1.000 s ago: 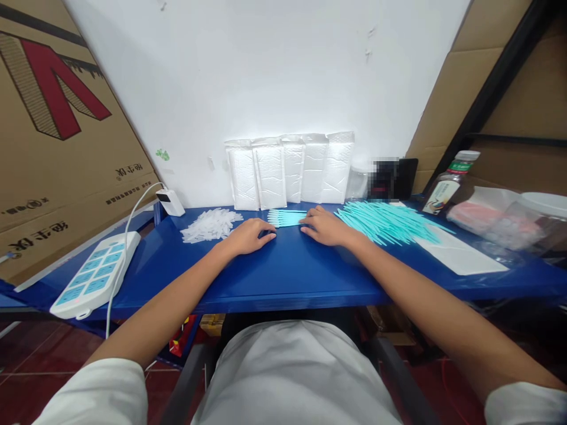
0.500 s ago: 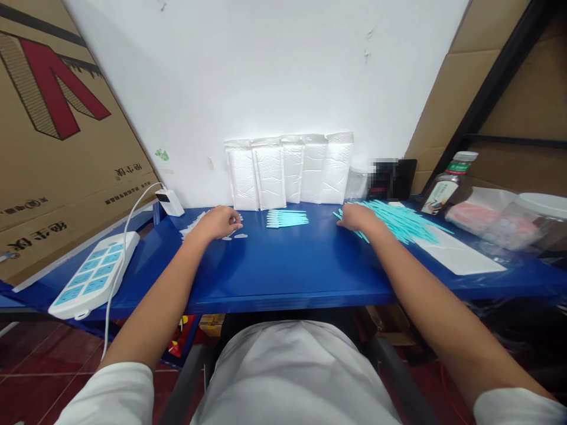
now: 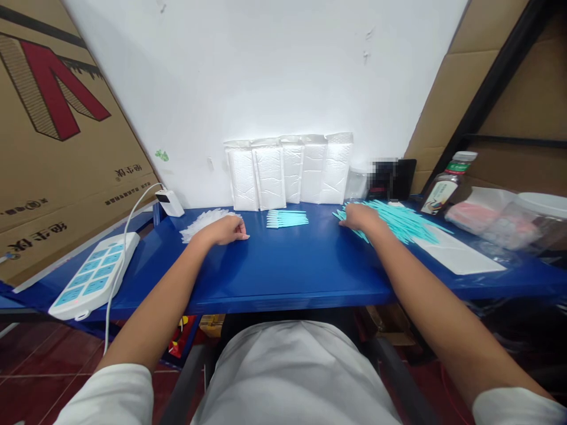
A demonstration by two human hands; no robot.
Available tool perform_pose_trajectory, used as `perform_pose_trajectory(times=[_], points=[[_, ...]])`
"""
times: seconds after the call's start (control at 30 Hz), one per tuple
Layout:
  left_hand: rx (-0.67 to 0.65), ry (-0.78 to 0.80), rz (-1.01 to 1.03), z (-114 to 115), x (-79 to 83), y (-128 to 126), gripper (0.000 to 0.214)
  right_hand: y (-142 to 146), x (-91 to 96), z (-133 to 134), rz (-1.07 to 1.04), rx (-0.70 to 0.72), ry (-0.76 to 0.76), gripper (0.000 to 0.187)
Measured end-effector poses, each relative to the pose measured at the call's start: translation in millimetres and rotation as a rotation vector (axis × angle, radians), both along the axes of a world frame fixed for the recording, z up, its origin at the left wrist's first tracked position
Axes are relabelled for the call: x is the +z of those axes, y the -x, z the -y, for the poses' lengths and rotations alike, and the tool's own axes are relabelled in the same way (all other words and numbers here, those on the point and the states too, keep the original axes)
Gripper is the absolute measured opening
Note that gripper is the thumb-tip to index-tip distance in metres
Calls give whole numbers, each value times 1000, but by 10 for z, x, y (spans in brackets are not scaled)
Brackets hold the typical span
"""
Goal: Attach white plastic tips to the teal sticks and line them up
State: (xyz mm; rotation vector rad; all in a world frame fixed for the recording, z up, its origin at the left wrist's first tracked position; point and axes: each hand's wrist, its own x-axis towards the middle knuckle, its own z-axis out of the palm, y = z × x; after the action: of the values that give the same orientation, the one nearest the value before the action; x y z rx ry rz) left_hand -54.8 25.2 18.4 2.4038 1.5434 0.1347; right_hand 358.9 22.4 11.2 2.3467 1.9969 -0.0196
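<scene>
My left hand is closed in a pinch, fingertips down on the blue table just right of a pile of small translucent white sleeves. What lies between its fingertips is too small to make out. My right hand rests at the left edge of a heap of thin teal sticks. Its fingers are curled together, and whatever they grip is hidden. Between the hands lies a neat row of teal sticks with whitish ends, touched by neither hand.
White padded packets lean on the wall behind. A power strip with a white cable is at left. At right are a white sheet, a labelled bottle and a clear tub. The blue tabletop runs across the front.
My left hand has shifted slightly right and down, over where a loose translucent sleeve lay, uncovering more of the sleeve pile. My right hand has barely moved at the teal heap.
</scene>
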Motion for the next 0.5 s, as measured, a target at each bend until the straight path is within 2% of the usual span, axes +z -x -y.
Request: perform_pose_trajectory(times=[0.27, 0.5], points=[[-118, -120, 212, 8, -75, -135, 34, 24, 28, 25, 8, 10, 29, 42], [-171, -271, 295, 24, -83, -206, 26, 25, 10, 12, 19, 37, 52, 40]])
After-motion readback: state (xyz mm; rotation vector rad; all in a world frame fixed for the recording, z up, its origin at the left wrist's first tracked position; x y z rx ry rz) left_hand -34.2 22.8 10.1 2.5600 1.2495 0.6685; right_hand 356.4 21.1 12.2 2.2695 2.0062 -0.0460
